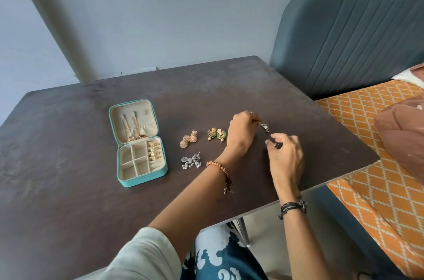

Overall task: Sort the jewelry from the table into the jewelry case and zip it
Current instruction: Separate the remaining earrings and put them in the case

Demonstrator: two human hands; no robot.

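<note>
Beside the bed, table (68, 142): dark brown top, carrying the case and all the loose jewelry.
Bed (367, 142): just right of the table, orange diamond-pattern cover, grey-blue padded headboard behind.
Jewelry case (137, 142): teal, unzipped and lying open on the table's left half; gold chains (134, 129) hang in the lid, gold rings (154, 150) sit in the slot on the tray's right side, and the divided compartments beside them show only lining.
Left hand (241, 133): to the right of the case, past the loose earrings; its grip is closed, fingers curled, fingertips pinching a small dark triangular earring (265, 127) at the table surface.
Right hand (285, 155): further right of the case, just beside the left hand; its grip is narrowed to a pinch, thumb and forefinger on the matching triangle earring (274, 144).
Gold bell earrings (189, 139): a pair on the table, just right of the case.
Green-and-gold earrings (216, 134): a pair right of the bell pair, close to the left wrist.
Silver cluster earrings (191, 161): a pair with small pearls, right of the case's tray.
Wrists: wooden bead bracelet (219, 166) on the left, dark cord bands (293, 206) on the right.
</note>
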